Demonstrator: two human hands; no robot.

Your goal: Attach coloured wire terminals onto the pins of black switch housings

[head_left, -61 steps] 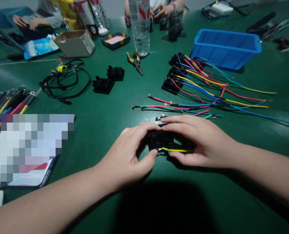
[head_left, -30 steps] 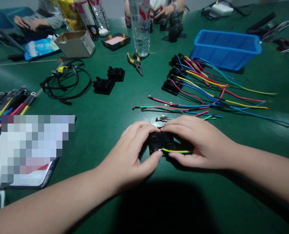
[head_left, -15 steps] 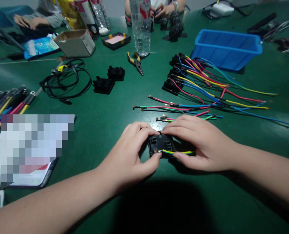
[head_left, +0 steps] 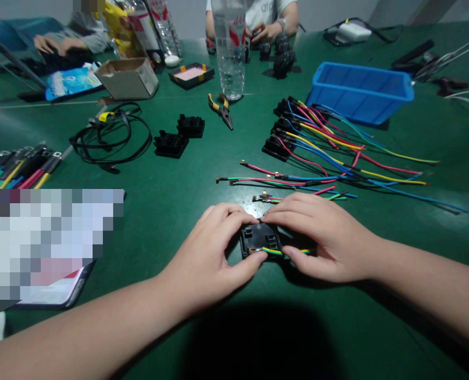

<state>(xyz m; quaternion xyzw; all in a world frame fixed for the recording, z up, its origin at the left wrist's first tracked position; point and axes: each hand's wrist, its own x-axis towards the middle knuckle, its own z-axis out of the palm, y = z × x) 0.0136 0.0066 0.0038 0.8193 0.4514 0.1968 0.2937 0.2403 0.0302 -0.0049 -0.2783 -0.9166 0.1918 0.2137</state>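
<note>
A black plastic socket housing [head_left: 259,236] lies on the green table between my hands. My left hand [head_left: 228,240] grips its left side, fingers at the far edge and thumb at the near edge. A yellow-green wire [head_left: 271,251] runs along the near edge, its metal terminal [head_left: 255,249] seated at the housing's near left, beside my left thumb. My right hand [head_left: 317,235] has its fingertips on the far right edge of the housing, with the thumb on the wire. The wire's far end is hidden under my right palm.
Beyond my hands lie loose wires [head_left: 281,179] with terminals, and wired black housings [head_left: 279,145]. Pliers [head_left: 222,111], two black housings [head_left: 171,143], a coiled cable [head_left: 111,137], a water bottle [head_left: 231,58] and a blue bin [head_left: 361,89] stand further off. A phone [head_left: 79,279] lies left. Other people sit opposite.
The view has tilted slightly, so everything sits a little lower in the picture. My left thumb has slid slightly right along the wire; both hands keep their hold.
</note>
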